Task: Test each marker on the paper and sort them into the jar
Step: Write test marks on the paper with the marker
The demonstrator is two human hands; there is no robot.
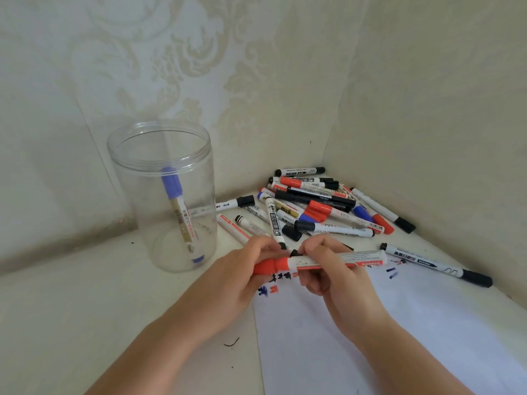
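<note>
In the head view, both hands are over the top edge of the paper point(399, 332), near the middle of the picture. The left hand point(242, 273) has its fingers curled around the red cap point(268, 266) of a red marker point(336, 260). The right hand point(328, 269) grips the white barrel of the same marker. The marker lies almost level, with its cap toward 9 o'clock. The cap sits on the barrel, so I judge that the person is either pulling it off for a test or pushing it back on after one; I cannot tell which.

The jar point(161, 195) stands upright at 10 o'clock from the hands, well apart from them. Only one blue marker point(179, 212) leans inside it, so the sorting has hardly begun.

The pile of markers point(319, 203) lies at 1 o'clock from the hands, in the corner of the walls, with many black, red and blue ones in it. One more black marker point(436, 263) lies alone at 3 o'clock, beside the paper's top edge.

The paper already carries several short test marks point(273, 286) in black, red and blue just under the hands, more marks than one marker would make.

As I judge it, most of the task is left.
</note>
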